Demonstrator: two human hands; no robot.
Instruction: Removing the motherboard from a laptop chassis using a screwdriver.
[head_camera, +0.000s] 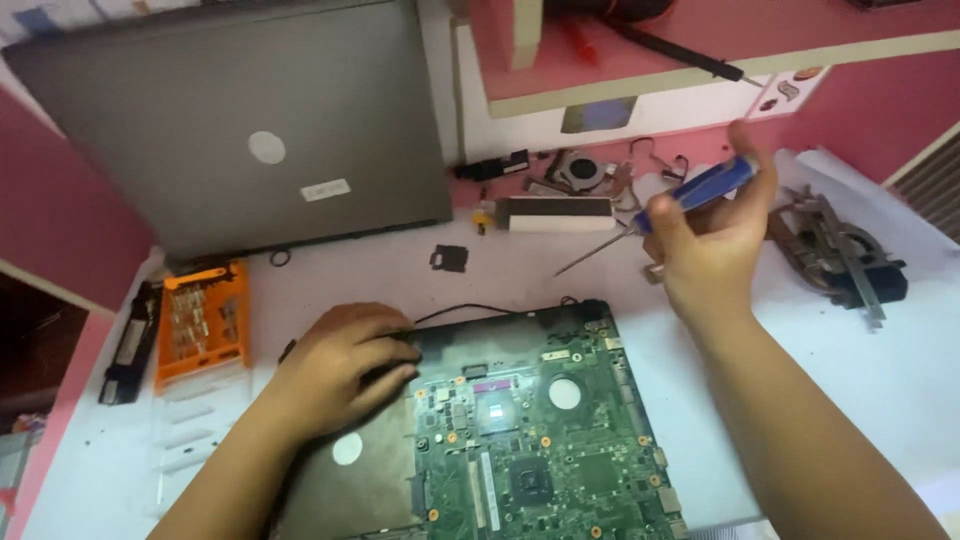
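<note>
Leftmost, an orange bit case (203, 322) lies on the white worktop (880, 370), in front of a closed grey laptop (240, 120). Your left hand (335, 370) rests palm down on the upper-left corner of the opened laptop base, fingers (385, 352) curled against its edge beside the green motherboard (540, 440); it grips nothing. Your right hand (715, 240) is raised above the worktop, fingers closed around a blue-handled screwdriver (690, 192), tip pointing down-left. A heatsink assembly (840, 255) lies farthest right.
</note>
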